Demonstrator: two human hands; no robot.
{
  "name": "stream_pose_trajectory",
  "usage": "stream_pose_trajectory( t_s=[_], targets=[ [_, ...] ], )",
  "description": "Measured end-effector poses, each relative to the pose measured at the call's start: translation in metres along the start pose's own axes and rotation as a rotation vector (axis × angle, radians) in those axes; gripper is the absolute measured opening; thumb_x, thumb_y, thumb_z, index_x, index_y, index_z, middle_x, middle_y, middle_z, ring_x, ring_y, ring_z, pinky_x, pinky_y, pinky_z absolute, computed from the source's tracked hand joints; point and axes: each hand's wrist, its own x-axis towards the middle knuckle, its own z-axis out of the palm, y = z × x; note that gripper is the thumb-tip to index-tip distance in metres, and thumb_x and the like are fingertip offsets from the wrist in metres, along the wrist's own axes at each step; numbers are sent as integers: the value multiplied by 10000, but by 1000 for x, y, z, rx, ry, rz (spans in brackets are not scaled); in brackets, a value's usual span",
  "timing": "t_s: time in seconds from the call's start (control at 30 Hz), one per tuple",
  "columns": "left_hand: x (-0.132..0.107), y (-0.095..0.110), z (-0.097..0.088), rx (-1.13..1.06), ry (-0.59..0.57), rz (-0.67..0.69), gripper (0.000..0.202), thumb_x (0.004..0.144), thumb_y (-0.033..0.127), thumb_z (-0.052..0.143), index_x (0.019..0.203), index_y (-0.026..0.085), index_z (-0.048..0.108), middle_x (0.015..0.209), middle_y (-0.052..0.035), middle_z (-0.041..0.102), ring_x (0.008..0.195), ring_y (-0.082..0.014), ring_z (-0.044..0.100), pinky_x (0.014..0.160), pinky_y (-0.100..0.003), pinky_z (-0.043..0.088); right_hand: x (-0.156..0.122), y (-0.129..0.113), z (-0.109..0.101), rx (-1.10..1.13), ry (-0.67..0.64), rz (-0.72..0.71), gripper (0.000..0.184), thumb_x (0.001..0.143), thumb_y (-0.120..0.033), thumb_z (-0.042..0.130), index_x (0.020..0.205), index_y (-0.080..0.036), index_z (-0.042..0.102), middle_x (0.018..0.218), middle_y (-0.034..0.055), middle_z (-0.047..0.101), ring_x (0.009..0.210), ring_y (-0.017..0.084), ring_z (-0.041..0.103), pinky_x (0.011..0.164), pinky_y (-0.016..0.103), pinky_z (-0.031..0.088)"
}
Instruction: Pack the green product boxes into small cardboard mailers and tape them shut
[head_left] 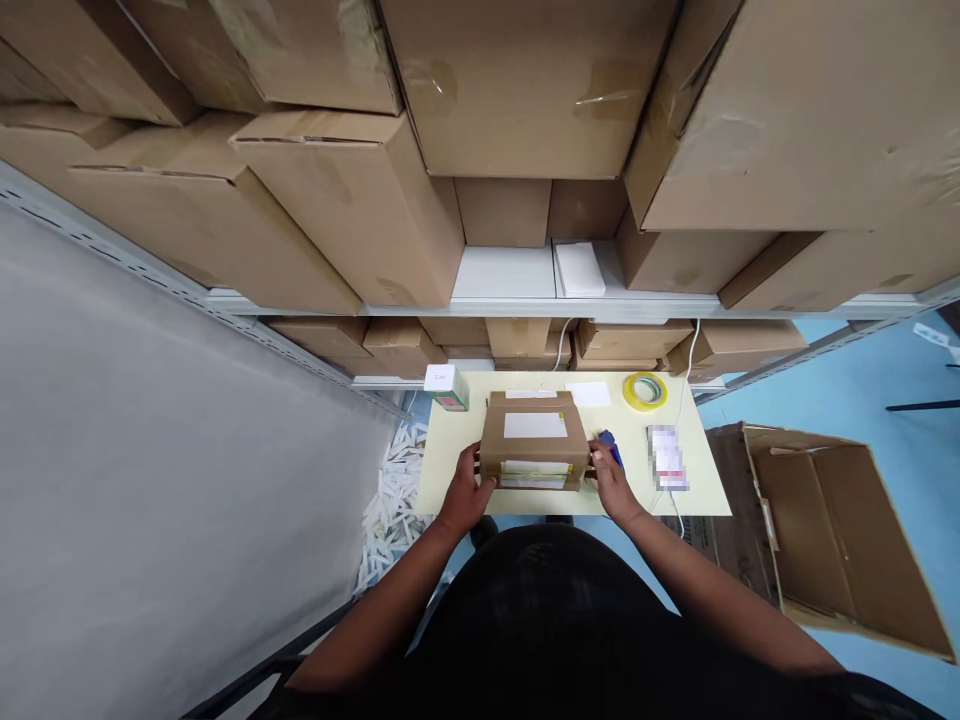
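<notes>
Carton (531,455) on the table (439,470), its labels (535,425) unreadable | my left hand (463,492) and right hand (610,484) grasp its ends, undersides hidden | blue object (613,447) partly covered by my right | pixelated item (666,458) farther right, indistinct

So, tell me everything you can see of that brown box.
The brown box looks like cardboard, with straight edges; its contents are hidden. A white label with a yellow mark shows on top, and a second label on its near part; any print is too small to read. It is over the pale table, its ends held by the left hand and right hand.
</notes>
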Motion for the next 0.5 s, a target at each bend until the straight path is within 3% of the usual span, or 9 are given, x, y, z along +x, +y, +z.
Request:
stream_pose_trajectory(
  t_s=[0.13,0.23,0.37,0.5],
  targets=[
    [-7,-24,9,-168,-13,-130,473,905,350,590,1330,198,448,1367,-148,569,1260,-261,587,1030,-434,497,3,14,12,-26,-61,99,532,953,-702,356,1075,-252,613,1002,46,706,936,248,652,860,374,541],
    [-7,-38,15,-91,35,-238,391,915,472,584,1176,185,531,1229,-136,630,1152,-269,633,995,-444,503,6,22,20,-109,-71,162,511,942,-691,378,992,-241,616,921,44,701,944,264,651,882,392,521],
    [9,-39,8,138,65,-271,367,964,517,477,1009,184,626,1031,-101,683,1036,-275,634,989,-457,481,15,28,20,-142,-84,262,540,935,-669,371,1065,-237,666,1072,70,735,1042,274,665,945,397,503],
    [38,-27,1,175,16,-304,409,1003,481,393,1014,186,676,1103,-123,720,1106,-291,638,1007,-432,462,36,18,18,-156,-73,302,562,948,-639,390,1178,-221,686,1224,94,721,1171,292,632,1059,436,443]
  ],
)
